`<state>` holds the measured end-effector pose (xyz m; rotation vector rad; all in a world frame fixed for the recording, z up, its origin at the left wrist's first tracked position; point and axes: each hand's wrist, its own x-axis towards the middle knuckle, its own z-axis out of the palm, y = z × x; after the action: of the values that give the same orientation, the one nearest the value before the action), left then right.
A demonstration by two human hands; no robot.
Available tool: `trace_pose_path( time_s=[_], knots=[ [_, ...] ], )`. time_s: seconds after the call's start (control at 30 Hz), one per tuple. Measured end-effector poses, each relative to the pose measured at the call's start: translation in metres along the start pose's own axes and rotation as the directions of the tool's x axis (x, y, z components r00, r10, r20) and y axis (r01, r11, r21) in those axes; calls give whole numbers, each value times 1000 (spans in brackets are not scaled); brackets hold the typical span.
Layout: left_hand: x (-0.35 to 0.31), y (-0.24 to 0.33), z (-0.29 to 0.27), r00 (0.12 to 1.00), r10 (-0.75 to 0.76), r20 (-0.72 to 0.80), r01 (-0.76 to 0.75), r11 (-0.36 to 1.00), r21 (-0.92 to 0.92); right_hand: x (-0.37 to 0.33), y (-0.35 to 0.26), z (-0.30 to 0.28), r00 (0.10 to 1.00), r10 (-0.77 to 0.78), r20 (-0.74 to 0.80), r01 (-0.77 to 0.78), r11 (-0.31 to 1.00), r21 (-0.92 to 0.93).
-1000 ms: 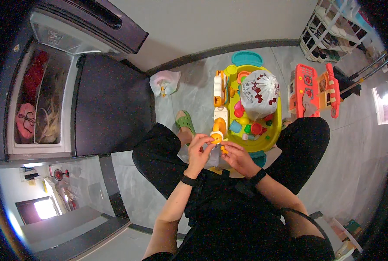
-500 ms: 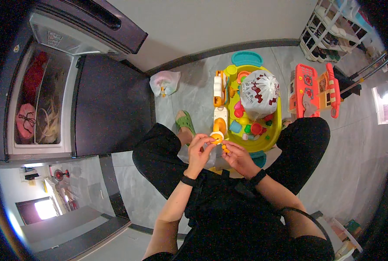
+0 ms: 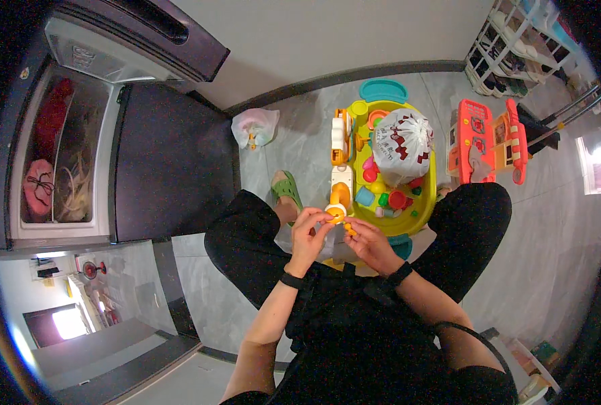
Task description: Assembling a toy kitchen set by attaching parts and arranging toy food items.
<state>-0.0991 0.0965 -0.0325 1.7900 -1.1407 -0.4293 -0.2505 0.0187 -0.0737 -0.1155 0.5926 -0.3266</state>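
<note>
In front of my lap, my left hand (image 3: 306, 236) pinches the edge of a round orange-and-white toy part (image 3: 337, 213). Close beside it, the fingertips of my right hand (image 3: 372, 247) are closed on a small yellow toy piece (image 3: 350, 230), partly covered by them. Just beyond the round part lies a white-and-orange toy section (image 3: 341, 177); whether the two are joined I cannot tell. The yellow tub (image 3: 429, 196), to the right of these, holds small toy pieces, among them a blue cup (image 3: 364, 196) and a red cup (image 3: 396, 199).
A knotted white plastic bag (image 3: 403, 145) sits in the tub. A red toy kitchen panel (image 3: 477, 145) stands to the right. At the left, a fridge compartment (image 3: 111, 162) gapes, and another plastic bag (image 3: 254, 128) lies on the floor. Farther right stands a white shoe rack (image 3: 509, 50).
</note>
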Motion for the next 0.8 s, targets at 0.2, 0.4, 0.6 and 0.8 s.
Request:
trace_pose_path(
  time_s=[0.2, 0.4, 0.6, 0.8],
  knots=[
    [1, 1, 2, 1000, -19, 9, 19, 1000, -16, 3, 2, -2, 1000, 9, 26, -11, 999, 46],
    [1, 6, 2, 997, -67, 28, 67, 998, -18, 2, 1, -2, 998, -16, 55, 17, 1000, -26],
    [-1, 4, -5, 999, -12, 48, 13, 1000, -12, -2, -1, 5, 998, -46, 50, 56, 969, -241],
    [-4, 11, -13, 961, -133, 243, 169, 976, -134, -9, -6, 10, 999, -32, 21, 37, 935, -354]
  ],
)
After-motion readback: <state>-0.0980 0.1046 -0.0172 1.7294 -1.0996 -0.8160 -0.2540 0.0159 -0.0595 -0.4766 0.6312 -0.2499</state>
